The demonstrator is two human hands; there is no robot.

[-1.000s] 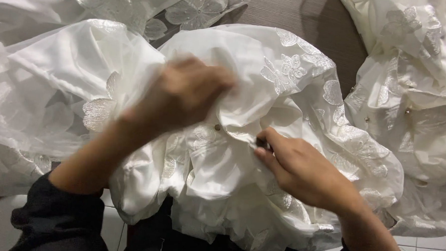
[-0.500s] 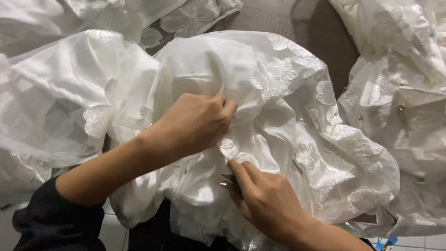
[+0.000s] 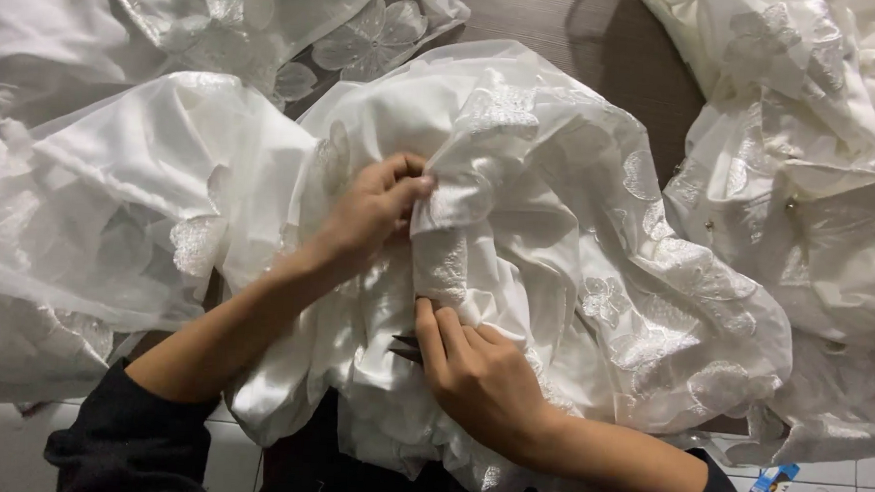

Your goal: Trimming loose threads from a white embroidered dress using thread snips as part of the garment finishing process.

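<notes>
White garment (image 3: 556, 232), satin body under sheer lace-appliqué organza, lies bunched at centre on the dark wood desk (image 3: 604, 37). Left: translucent veil-like fabric (image 3: 85, 221), crumpled. Left hand (image 3: 370, 214), grip pinched shut on a raised fold of the garment. Right hand (image 3: 481, 376) presses the cloth flat, holding a small dark tool (image 3: 405, 348), kind unclear. Right: another heap of white garments (image 3: 823, 194).

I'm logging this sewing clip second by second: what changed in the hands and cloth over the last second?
The left hand moved up and pinches a fold of the white garment. The right hand slid left and down, pressing the cloth, with a small dark tool at its thumb. The piles of white cloth around stayed put.
</notes>
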